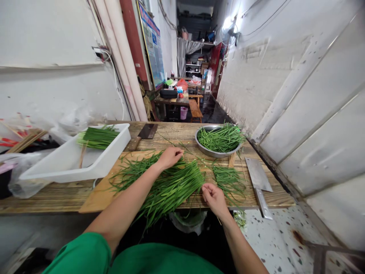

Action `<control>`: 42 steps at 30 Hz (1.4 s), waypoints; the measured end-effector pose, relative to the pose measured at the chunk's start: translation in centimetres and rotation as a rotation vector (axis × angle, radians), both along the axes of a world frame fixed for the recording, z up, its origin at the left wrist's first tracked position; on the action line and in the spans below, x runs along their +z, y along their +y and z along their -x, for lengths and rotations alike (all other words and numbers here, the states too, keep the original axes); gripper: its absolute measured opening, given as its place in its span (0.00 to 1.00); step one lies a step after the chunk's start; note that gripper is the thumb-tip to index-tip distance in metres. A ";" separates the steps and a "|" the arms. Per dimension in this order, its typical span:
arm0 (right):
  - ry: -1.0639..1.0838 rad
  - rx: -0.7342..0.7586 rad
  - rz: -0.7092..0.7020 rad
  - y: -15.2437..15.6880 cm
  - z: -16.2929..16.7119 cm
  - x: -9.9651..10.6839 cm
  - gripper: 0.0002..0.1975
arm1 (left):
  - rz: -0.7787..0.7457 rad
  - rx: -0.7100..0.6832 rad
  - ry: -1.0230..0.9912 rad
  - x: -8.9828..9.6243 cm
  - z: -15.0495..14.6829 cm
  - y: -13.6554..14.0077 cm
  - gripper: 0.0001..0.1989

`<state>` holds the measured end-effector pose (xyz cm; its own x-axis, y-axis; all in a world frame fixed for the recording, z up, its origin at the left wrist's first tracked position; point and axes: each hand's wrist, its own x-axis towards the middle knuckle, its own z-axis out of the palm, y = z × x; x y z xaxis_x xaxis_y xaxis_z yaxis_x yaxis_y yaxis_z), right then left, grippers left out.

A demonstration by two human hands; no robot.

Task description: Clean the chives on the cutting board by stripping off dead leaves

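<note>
A large loose pile of green garlic chives (173,186) lies across a wooden cutting board (95,199), some of it hanging over the table's front edge. My left hand (170,156) is above the pile's far side, thumb and fingers pinched together; whatever is between the fingertips is too small to make out. At the right ends of the chives is my right hand (213,196), fingers curled and closed, its fingertips close to the stems. What it grips is hidden. A smaller bunch of chives (228,180) rests on the table just beyond my right hand.
A metal bowl (219,154) heaped with chives stands at the back right. A cleaver (259,182) lies at the right, its handle past the table edge. Another dark-bladed cleaver (148,131) lies behind the board. A white tray (114,161) holding chives is at the left.
</note>
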<state>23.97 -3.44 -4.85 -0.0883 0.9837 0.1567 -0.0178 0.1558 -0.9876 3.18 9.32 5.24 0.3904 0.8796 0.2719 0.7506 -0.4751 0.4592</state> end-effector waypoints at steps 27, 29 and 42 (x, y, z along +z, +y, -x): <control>-0.004 -0.004 0.006 0.0 -0.1 -0.4 0.14 | 0.107 0.031 -0.314 -2.3 -1.1 0.1 0.11; -0.006 -0.008 0.004 0.0 -0.1 -0.4 0.13 | 0.121 0.029 -0.315 -2.3 -1.2 0.0 0.10; 0.012 -0.019 0.015 -0.1 0.0 0.0 0.13 | 0.278 0.023 -0.420 -2.2 -1.6 -0.9 0.10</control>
